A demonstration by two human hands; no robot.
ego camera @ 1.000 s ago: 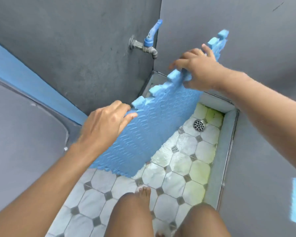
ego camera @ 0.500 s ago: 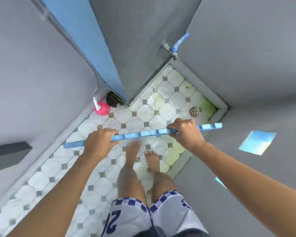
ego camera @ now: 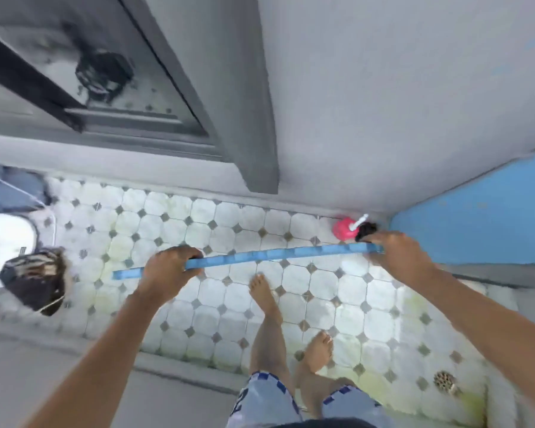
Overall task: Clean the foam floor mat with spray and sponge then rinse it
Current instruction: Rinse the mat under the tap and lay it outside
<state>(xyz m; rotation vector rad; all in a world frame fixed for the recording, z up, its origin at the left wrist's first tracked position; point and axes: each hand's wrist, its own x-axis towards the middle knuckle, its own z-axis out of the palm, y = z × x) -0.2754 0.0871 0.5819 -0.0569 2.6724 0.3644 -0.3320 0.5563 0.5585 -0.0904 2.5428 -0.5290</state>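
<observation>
I hold the blue foam floor mat [ego camera: 260,257] edge-on, so it shows as a thin blue strip hanging above the tiled floor. My left hand [ego camera: 170,267] grips its top edge near the left end. My right hand [ego camera: 399,254] grips the same edge at the right end. A pink spray bottle [ego camera: 344,230] with a white nozzle stands on the floor by the wall, with a dark lump [ego camera: 366,230] beside it, just behind my right hand. My bare feet [ego camera: 264,296] stand below the mat.
White octagonal tiles [ego camera: 217,301] cover the floor. A floor drain [ego camera: 444,379] sits at the lower right. Grey walls [ego camera: 368,103] and a grey door frame [ego camera: 244,134] close the far side. A brown bag [ego camera: 36,281] and a white fixture [ego camera: 3,242] are at the left.
I lifted the mat off the wall by the tap and stood up, then turned left with it. The tap has left the view; the doorway and brown bag have come in.
</observation>
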